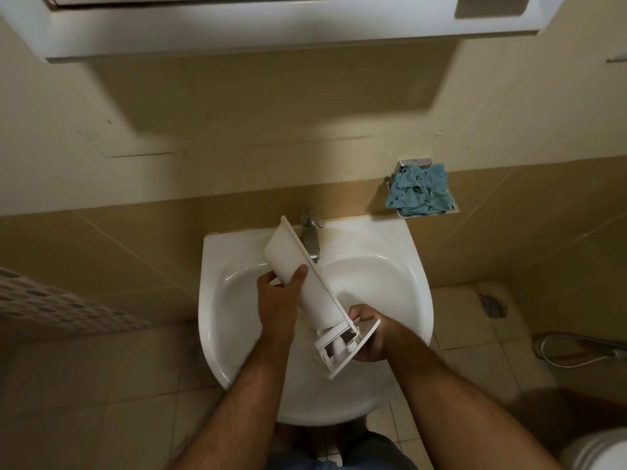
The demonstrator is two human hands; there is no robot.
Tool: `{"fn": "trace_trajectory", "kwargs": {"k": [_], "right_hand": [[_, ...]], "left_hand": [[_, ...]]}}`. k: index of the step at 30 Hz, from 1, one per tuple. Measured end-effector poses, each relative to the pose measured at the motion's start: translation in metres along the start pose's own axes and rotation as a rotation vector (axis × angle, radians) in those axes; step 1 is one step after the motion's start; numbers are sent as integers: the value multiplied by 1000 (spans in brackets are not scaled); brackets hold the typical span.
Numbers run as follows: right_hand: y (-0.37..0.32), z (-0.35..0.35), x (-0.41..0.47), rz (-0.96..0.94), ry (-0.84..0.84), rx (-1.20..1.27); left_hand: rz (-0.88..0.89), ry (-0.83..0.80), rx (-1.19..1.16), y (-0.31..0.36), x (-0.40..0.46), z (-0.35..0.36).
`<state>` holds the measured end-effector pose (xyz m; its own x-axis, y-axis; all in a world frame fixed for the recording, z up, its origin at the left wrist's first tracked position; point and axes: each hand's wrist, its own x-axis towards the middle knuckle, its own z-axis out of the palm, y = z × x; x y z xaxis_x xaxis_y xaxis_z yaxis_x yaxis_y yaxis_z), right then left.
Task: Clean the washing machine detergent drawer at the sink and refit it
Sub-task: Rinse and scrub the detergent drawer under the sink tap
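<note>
The detergent drawer (307,279) was held tilted over the sink (390,266), gripped by the left hand (276,300) mid-body and the right hand (368,337) at its 5 o'clock front panel, fingers curled round it. No running water was discernible; refitting evidently remained.

A home bathroom: a white ceramic wall-hung washbasin (400,266) with a chrome mixer tap (310,232) at 12 o'clock, beige glazed wall tiles (118,252), a round metal floor drain (492,305) at 3 o'clock, a white mirror cabinet (237,35) overhead.
</note>
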<state>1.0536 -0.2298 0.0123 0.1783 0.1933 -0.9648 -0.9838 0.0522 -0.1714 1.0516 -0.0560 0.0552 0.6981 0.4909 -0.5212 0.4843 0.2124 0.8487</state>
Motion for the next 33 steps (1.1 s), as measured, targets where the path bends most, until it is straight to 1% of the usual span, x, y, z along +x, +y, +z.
{"fn": "trace_trajectory", "kwargs": {"k": [4, 6, 11, 13, 15, 18, 24, 28, 33], "right_hand": [[-8, 3, -5, -34, 39, -61], [-15, 9, -13, -86, 84, -93], [-27, 24, -26, -352, 257, -213], [-27, 26, -24, -455, 339, -225], [-25, 26, -23, -549, 449, -290], [-19, 27, -28, -680, 568, -383], [-11, 23, -24, -818, 681, -461], [-8, 23, -17, -839, 744, -468], [-7, 17, -16, -867, 812, -413]], "left_hand": [[-11, -24, -58, -3, 1, -6], [-52, -31, -105, -7, 1, -12], [-222, -32, -270, -21, 4, -25], [-252, -49, -373, -26, 2, -26], [-280, -64, -455, -29, 2, -26], [-326, -91, -526, -33, 8, -21], [-361, -129, -545, -35, 18, -11], [-393, -152, -533, -35, 19, -7], [-434, -212, -445, -43, 24, -4]]}}
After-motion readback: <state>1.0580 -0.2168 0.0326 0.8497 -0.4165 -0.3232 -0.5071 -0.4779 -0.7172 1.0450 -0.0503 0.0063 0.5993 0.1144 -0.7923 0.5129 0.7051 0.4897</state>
